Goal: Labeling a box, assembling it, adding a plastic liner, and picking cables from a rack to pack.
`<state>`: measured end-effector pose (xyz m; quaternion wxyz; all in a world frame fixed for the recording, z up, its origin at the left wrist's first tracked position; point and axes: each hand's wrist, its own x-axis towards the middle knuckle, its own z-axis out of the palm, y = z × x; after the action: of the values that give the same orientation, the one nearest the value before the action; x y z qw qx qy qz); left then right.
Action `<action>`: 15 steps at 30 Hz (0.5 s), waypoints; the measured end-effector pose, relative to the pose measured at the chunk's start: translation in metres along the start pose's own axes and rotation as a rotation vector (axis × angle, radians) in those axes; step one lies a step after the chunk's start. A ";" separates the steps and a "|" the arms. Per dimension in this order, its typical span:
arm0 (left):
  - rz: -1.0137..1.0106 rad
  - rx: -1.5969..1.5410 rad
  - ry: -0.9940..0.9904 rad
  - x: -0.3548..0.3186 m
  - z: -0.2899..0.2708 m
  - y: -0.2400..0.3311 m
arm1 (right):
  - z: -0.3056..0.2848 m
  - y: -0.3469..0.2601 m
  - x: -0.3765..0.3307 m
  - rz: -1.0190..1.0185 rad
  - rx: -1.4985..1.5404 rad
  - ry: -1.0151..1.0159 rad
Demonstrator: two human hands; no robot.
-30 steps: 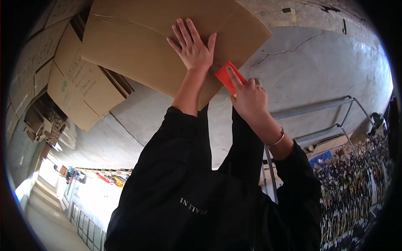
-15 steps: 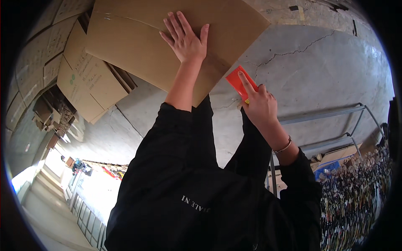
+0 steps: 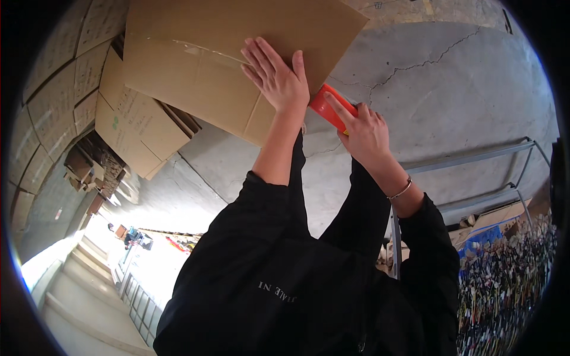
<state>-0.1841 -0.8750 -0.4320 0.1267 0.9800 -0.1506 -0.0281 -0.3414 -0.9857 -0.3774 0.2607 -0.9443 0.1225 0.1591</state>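
A large brown cardboard box (image 3: 196,83) lies ahead of me with a broad face up. Along a seam across it, a shiny strip (image 3: 205,52) looks like clear tape. My left hand (image 3: 278,77) rests flat on this face near the right side, fingers stretched and thumb apart. In my right hand (image 3: 367,133) is a red, blocky tool, apparently a tape dispenser (image 3: 328,110), with a yellow patch near the grip. My index finger lies along its top. The tool's front end is at the box's right edge, beside my left wrist; the exact contact is hidden.
Flattened cartons (image 3: 139,124) lean at the left, beside stacked cardboard boxes (image 3: 53,133). A grey metal frame (image 3: 469,159) stands on the cracked concrete floor (image 3: 439,89) at the right. Behind it is a dense mass of thin, many-coloured items (image 3: 504,279). Scrap cardboard (image 3: 86,169) lies far left.
My left hand sits lower and farther right on the box. The red tape dispenser has come from just off the box's right edge up against it. The whole view has shifted slightly.
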 end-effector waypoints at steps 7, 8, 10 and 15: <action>0.199 0.139 -0.053 -0.021 0.001 0.010 | 0.044 0.042 0.013 -0.152 0.176 0.114; 0.207 0.123 -0.054 -0.021 0.002 0.010 | 0.055 0.048 0.018 -0.213 0.219 0.156; 0.225 0.116 -0.073 -0.023 0.004 0.009 | 0.078 0.060 0.025 -0.293 0.274 0.236; 0.238 0.112 -0.082 -0.023 0.003 0.009 | 0.105 0.070 0.032 -0.360 0.240 0.425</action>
<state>-0.2088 -0.8775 -0.4323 0.0678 0.9588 -0.2724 -0.0443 -0.3587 -0.9927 -0.5061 0.3629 -0.9254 0.0227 -0.1065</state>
